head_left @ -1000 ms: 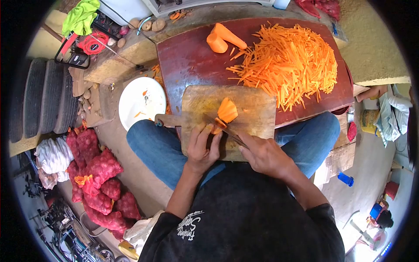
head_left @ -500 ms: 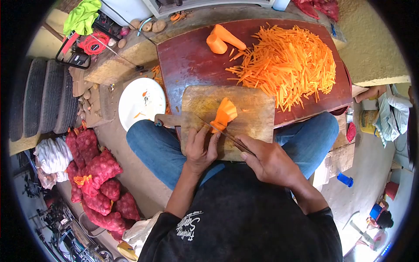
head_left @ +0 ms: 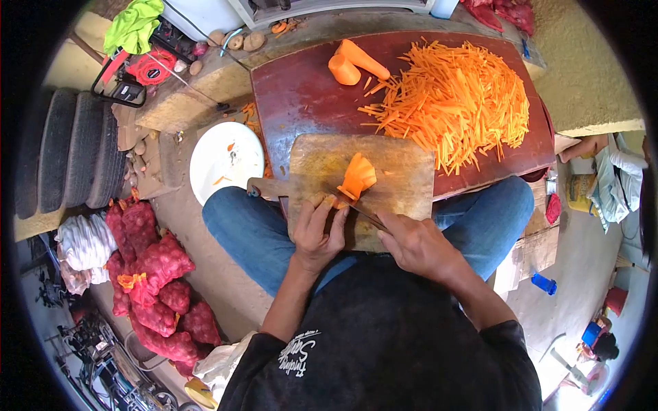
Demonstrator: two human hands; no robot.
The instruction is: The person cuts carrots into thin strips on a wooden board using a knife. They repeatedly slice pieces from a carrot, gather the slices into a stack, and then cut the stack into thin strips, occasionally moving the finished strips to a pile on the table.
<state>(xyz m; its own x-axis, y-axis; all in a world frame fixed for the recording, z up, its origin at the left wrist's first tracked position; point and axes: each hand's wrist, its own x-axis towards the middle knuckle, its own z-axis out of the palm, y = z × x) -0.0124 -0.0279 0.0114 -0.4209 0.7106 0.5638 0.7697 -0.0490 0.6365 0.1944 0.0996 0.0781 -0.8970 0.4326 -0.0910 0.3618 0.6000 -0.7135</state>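
Observation:
My right hand (head_left: pixel 418 245) grips the handle of a knife (head_left: pixel 367 214), whose blade slants up and left across the wooden cutting board (head_left: pixel 404 192). With bent fingers, my left hand (head_left: pixel 321 229) holds down a small carrot piece (head_left: pixel 332 201) on the near side of the blade. Just beyond the blade lie overlapping carrot slices (head_left: pixel 358 175). A large heap of carrot strips (head_left: pixel 459 99) covers the right part of the dark red table (head_left: pixel 295 103). Peeled carrot pieces (head_left: pixel 353 61) rest left of the heap.
A white basin (head_left: pixel 212 161) with scraps stands left of the board. Red mesh sacks (head_left: pixel 154 274) and stacked tires (head_left: pixel 58 151) line the left side. A blue object (head_left: pixel 543 283) lies on the floor at right. Another person (head_left: pixel 602 342) is at the far lower right.
The knife and right hand have shifted slightly toward my left hand, and the blade sits lower against the carrot. The whole view has moved a little to the right.

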